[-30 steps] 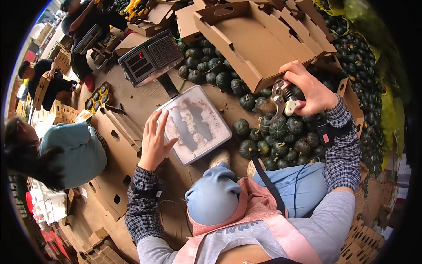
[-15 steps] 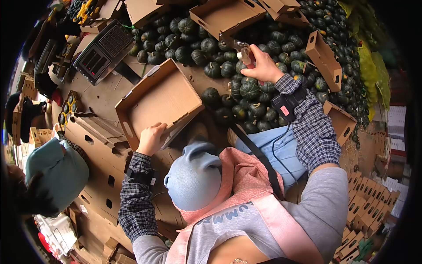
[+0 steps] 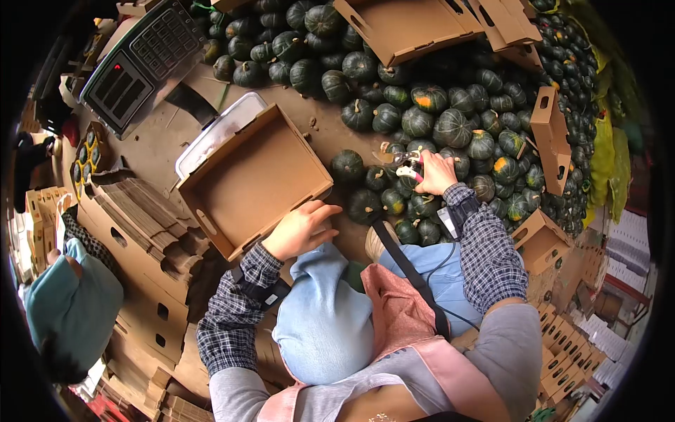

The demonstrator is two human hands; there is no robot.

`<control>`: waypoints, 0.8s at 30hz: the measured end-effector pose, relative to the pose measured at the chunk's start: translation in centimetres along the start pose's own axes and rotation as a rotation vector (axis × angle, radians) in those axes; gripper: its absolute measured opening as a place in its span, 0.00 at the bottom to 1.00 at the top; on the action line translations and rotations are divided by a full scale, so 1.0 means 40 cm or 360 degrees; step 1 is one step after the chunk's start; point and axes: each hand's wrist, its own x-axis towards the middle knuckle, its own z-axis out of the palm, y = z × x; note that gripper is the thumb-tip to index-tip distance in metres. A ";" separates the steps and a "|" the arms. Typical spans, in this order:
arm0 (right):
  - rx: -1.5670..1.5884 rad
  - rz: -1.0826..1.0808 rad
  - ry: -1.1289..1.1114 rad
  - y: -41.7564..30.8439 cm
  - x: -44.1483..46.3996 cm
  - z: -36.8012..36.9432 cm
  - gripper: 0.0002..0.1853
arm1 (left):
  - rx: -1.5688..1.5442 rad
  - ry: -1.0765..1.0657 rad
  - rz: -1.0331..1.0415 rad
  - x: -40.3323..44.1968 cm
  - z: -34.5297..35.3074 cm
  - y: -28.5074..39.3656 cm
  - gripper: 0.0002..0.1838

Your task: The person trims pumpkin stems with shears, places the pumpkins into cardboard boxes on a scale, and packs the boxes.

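Observation:
An empty cardboard tray (image 3: pixel 256 179) rests on the scale's platform (image 3: pixel 232 126). Close to the tray's near right edge is my left hand (image 3: pixel 301 231), fingers apart and slightly curled, holding nothing. My right hand (image 3: pixel 434 172) grips pruning shears (image 3: pixel 406 163) with pink and white handles, their blades pointing left over the dark green squashes (image 3: pixel 453 128). The scale's display head (image 3: pixel 140 67), with a keypad and a red digit, stands beyond the tray at the upper left.
More cardboard trays (image 3: pixel 411 28) lie on the squash heap. A small box (image 3: pixel 552 141) leans at the right, and another (image 3: pixel 540 241) sits nearer. Flattened cartons (image 3: pixel 133 281) are stacked on the left, beside a person in a teal top (image 3: pixel 74 309).
The upper tray was released onto the heap, and another now sits on the scale. My left hand has let go of it and shifted right. The shears have come down nearer the squashes.

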 end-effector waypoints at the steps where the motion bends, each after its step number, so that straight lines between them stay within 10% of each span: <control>1: -0.0068 -0.0054 0.0005 -0.002 -0.007 0.014 0.35 | -0.0220 -0.0203 0.0039 0.023 0.004 -0.002 0.22; 7: 0.0108 -0.0143 0.0023 -0.020 -0.032 0.030 0.30 | -0.0614 -0.0704 0.0037 0.126 0.064 -0.059 0.25; 12: 0.0275 -0.0602 0.1227 -0.134 -0.143 -0.051 0.31 | -0.1857 -0.0428 -0.1153 0.147 0.044 -0.028 0.41; 16: 0.0297 -0.1036 0.1559 -0.201 -0.175 -0.069 0.29 | -0.3082 -0.0373 -0.0637 0.164 0.017 -0.006 0.44; 20: 0.0516 -0.0533 0.1320 -0.162 -0.193 -0.062 0.33 | -0.3683 -0.0017 -0.0371 0.145 0.046 -0.061 0.32; 24: 0.1480 0.0260 0.1409 -0.042 -0.164 -0.011 0.31 | -0.2306 0.0715 -0.0380 0.093 -0.058 -0.073 0.34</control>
